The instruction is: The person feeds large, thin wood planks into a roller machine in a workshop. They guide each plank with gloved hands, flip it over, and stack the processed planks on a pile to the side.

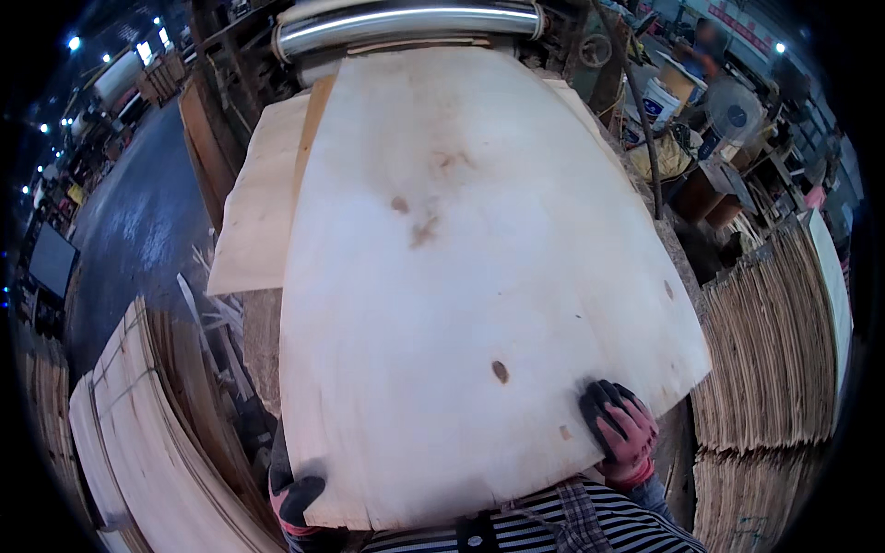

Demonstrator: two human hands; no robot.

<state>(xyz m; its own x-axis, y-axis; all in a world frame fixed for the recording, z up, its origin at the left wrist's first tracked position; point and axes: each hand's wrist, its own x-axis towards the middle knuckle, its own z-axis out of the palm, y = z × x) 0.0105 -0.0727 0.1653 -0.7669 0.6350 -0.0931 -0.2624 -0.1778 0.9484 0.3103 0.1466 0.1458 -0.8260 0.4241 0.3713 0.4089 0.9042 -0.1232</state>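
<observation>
One gloved left hand (pixel 293 499) grips the near-left corner of the pale wood sheet (pixel 442 286), thumb on top. The right hand (pixel 624 429) rests its fingers over the near-right edge; its thumb is hidden, so closure cannot be told. The sheet extends forward from both hands, long axis pointing at the metal roller (pixel 410 33) beyond its far edge; the right hand is nearer that roller.

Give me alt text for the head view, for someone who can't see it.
Gloved left hand at the near-left corner of a large pale wood sheet, gloved right hand on its near-right part. The sheet stretches toward a shiny metal roller, with stacked sheets on either side.
</observation>
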